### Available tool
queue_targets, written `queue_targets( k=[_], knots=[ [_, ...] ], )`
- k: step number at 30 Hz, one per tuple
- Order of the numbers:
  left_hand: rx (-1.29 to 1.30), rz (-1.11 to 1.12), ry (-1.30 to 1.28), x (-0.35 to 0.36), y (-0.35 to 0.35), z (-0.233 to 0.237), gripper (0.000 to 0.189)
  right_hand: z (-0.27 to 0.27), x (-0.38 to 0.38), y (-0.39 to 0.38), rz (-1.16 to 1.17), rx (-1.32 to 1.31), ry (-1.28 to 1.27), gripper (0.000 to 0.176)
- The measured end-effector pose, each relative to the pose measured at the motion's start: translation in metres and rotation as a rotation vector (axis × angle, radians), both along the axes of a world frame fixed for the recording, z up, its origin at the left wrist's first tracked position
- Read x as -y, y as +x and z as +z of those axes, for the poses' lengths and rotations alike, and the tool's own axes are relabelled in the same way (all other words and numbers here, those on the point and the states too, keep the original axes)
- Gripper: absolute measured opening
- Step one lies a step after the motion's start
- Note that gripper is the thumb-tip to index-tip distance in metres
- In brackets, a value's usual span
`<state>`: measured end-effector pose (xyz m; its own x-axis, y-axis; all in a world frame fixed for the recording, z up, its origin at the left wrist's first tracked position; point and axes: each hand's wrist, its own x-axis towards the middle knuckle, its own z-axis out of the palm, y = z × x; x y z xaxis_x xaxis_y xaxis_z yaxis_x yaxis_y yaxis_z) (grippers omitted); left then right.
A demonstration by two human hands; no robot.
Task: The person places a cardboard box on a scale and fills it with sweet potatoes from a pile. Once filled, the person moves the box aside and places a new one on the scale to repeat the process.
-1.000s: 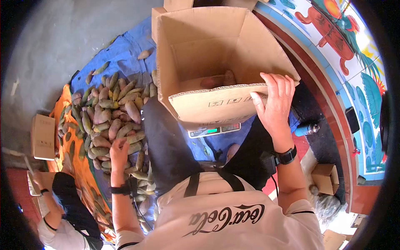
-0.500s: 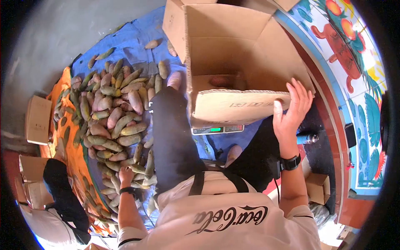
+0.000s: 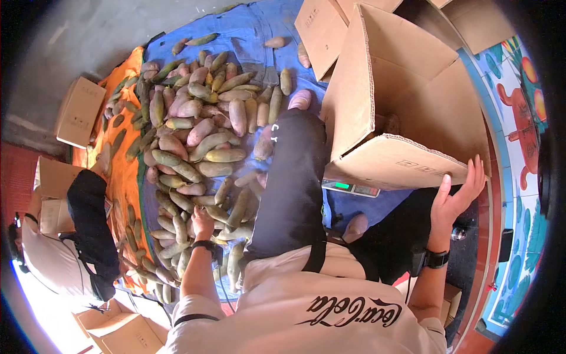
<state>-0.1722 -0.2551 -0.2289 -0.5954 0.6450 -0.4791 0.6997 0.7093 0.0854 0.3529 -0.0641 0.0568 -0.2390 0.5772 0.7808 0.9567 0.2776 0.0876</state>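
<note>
Veg [image 3: 238, 118] are heaped along the left edge of the blue tarp [image 3: 250, 47]. Look firm and kinda heavy, I'd grab mid-body. Left hand [image 3: 203, 223] is among them, can't tell if gripping; right hand [image 3: 457, 198] rests, fingers loose, at the near right corner of the box [image 3: 407, 158].

Over by the orange cloth's [image 3: 125, 180] left edge, a small carton [image 3: 81, 112]; farther down that side, a person [image 3: 53, 265] in a white top, flaps up on an open carton [image 3: 127, 337]; beyond the blue tarp's [image 3: 243, 35] right edge, a painted tile wall [image 3: 522, 124]!
</note>
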Motion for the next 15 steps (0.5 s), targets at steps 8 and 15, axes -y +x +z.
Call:
queue_targets(
  k=[8,15],
  knots=[
    [0.090,0.018,-0.159,-0.019,-0.009,-0.018,0.055,0.000,0.000,-0.001,-0.022,0.014,0.006,0.050],
    [-0.031,-0.337,-0.189,0.019,-0.071,-0.123,0.043,-0.001,0.001,-0.001,-0.055,0.011,-0.016,0.051]
  ],
)
